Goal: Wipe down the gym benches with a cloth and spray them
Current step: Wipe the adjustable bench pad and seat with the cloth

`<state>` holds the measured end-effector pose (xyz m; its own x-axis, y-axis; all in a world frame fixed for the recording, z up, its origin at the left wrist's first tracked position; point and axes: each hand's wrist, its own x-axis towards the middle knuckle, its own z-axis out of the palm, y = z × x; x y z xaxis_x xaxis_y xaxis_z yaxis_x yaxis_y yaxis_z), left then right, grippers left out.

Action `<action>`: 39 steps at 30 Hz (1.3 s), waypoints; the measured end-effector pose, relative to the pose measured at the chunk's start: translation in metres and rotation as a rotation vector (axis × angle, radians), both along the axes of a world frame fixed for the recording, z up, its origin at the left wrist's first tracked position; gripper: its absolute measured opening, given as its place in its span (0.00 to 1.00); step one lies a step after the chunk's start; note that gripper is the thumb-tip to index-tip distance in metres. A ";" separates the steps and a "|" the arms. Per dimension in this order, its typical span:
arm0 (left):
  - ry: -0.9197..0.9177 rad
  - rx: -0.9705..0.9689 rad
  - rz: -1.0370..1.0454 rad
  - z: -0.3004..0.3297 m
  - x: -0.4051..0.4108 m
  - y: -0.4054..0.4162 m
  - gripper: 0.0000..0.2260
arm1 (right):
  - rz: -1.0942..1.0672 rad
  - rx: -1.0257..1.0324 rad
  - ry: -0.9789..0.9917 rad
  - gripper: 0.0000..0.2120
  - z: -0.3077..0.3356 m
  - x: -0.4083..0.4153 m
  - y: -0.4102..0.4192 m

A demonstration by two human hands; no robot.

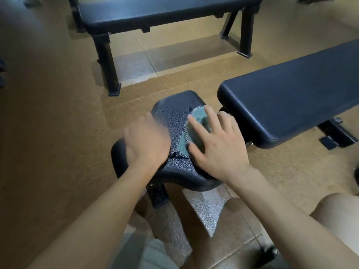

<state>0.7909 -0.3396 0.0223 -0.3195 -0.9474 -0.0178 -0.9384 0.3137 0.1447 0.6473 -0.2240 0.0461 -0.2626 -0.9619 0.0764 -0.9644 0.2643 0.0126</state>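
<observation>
Seat pad (pixel 174 107) of the adjustable bench sits dead centre, narrow end away from the person, wide end toward them; its long axis runs near-to-far, tilted slightly right. The cloth (pixel 198 121) is on the right half of that pad, greenish with a patterned border, lying along the same axis. Right hand (pixel 217 144) is flat on top of it, fingers spread, palm pressing down, not gripping, just pinning and pushing. Left hand (pixel 147 140) is draped over the left edge of the pad, fingers curled over the side (looks like a brace, not a wipe); it's motion-blurred, so I can't tell how firmly it holds. The pad shows a speckle of droplets across its far and left portion, so it reads as sprayed and only partly wiped. The wet zone lies forward and left of the cloth, so the next stroke probably wants to go away from the body and across toward the left hand. Right hand is the only one on the cloth. The long back pad (pixel 291 98) is just right of the seat; the flat bench (pixel 165 10) is well beyond. No spray bottle in view.
</observation>
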 end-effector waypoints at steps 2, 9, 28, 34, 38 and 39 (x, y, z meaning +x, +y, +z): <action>-0.004 -0.005 -0.008 0.000 -0.001 0.000 0.25 | -0.052 0.120 -0.079 0.30 -0.005 0.000 -0.009; -0.006 -0.011 -0.008 -0.003 -0.001 -0.001 0.26 | -0.014 0.094 -0.144 0.29 -0.019 0.007 0.010; 0.023 0.007 -0.001 -0.004 -0.003 -0.003 0.26 | 0.101 0.089 -0.193 0.30 -0.020 0.017 0.028; 0.024 -0.041 -0.037 -0.006 0.001 -0.004 0.28 | 0.136 0.101 -0.218 0.28 -0.026 -0.003 -0.101; 0.044 -0.040 -0.035 -0.005 0.001 -0.003 0.30 | -0.018 0.109 -0.334 0.26 -0.026 -0.046 -0.145; 0.049 -0.037 -0.026 -0.004 0.000 -0.002 0.30 | -0.067 0.106 -0.417 0.26 -0.026 -0.055 -0.139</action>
<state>0.7913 -0.3415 0.0187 -0.3440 -0.9384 0.0338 -0.9218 0.3444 0.1783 0.5922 -0.3629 0.0204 -0.3122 -0.9384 -0.1478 -0.8736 0.3448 -0.3435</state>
